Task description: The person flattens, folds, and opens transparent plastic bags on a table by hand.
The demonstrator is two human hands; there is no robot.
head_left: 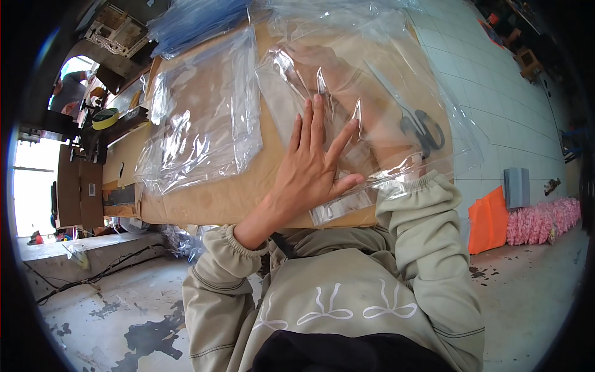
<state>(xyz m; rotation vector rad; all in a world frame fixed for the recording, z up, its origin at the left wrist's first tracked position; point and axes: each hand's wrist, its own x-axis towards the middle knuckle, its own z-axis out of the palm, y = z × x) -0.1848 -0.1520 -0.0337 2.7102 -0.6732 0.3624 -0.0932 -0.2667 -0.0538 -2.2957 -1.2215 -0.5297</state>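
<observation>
My left hand (310,164) lies flat with its fingers spread on a clear plastic bag (353,146). The right forearm reaches inside this bag, up to the sleeve cuff near its open edge. Through the film I see my right hand (319,62) near the bag's far end; glare and folds blur its fingers. Black-handled scissors (423,130) show through clear plastic to the right of the right forearm. Left of the hands, a stack of clear plastic bags (204,118) rests on the cardboard-covered table (273,130).
Bluish folded plastic (198,25) is piled at the table's far left. A roll of yellow tape (105,118) sits on equipment to the left. On the right-hand floor are an orange sheet (488,220), a grey block (516,187) and a pink bundle (542,221).
</observation>
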